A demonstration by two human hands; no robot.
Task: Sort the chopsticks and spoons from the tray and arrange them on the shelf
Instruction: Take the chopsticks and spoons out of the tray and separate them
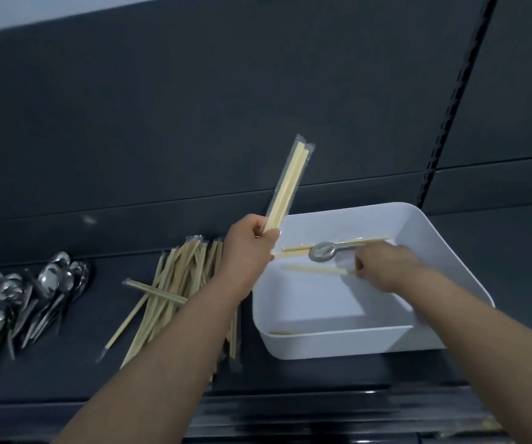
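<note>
**Chopsticks leaving the tray, one spoon waiting**

Chopsticks are dominating here. The left hand (251, 241) is gripping a clear-wrapped packet of pale wooden chopsticks (287, 187) by its lower end, the packet pointing up toward 1 o'clock. The right hand (383, 264) is reaching into the white rectangular plastic tray (338, 347), sitting at 4 o'clock in the view. Its fingertips are meeting the end of another wrapped pair (319, 269) lying on the tray floor. Whether that pinch is already closing, I cannot tell.

Just beyond that pair, a shiny metal spoon (324, 251) is lying across a third packet (338, 245). On the dark shelf (66, 363), a loose heap of wrapped chopsticks (175, 283) is lying at 7 o'clock. A cluster of metal spoons (34, 293) is sitting at 9 o'clock, well apart from it.

Those packets are looking light and stiff, but the film wrapper is probably making them slippery. Pinching firmly near one end, as the left hand is doing, seems right. The spoon is likely heavier and slick, so taking it by the handle looks best, once it is lifted off the packet beneath.
</note>
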